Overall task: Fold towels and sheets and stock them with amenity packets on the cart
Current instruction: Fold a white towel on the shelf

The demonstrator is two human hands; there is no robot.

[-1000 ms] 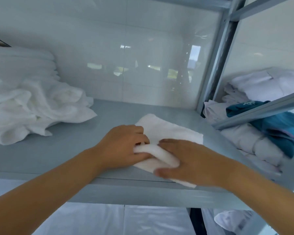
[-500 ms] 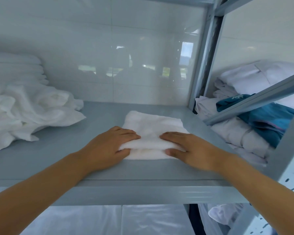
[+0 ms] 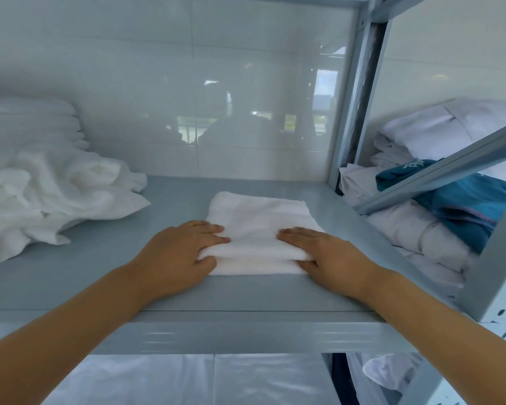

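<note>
A small white folded towel (image 3: 260, 217) lies on the grey shelf (image 3: 100, 258), near its front edge. My left hand (image 3: 176, 255) is at the towel's near-left corner, fingers flat on top and thumb tucked under the upper layer, so it pinches the fold. My right hand (image 3: 327, 255) mirrors it at the near-right corner, holding the same upper layer. The towel's front edge shows stacked layers between my hands.
A crumpled white towel heap (image 3: 50, 194) fills the shelf's left side, with a folded white stack (image 3: 32, 121) behind it. White tiled wall closes the back. Right of the metal upright (image 3: 348, 112), another shelf holds white linens (image 3: 421, 229) and a teal cloth (image 3: 465, 206).
One second ago both hands bunched the towel's near edge together at the shelf front. Since then they have spread apart to its corners and the towel lies squarer and farther onto the shelf.
</note>
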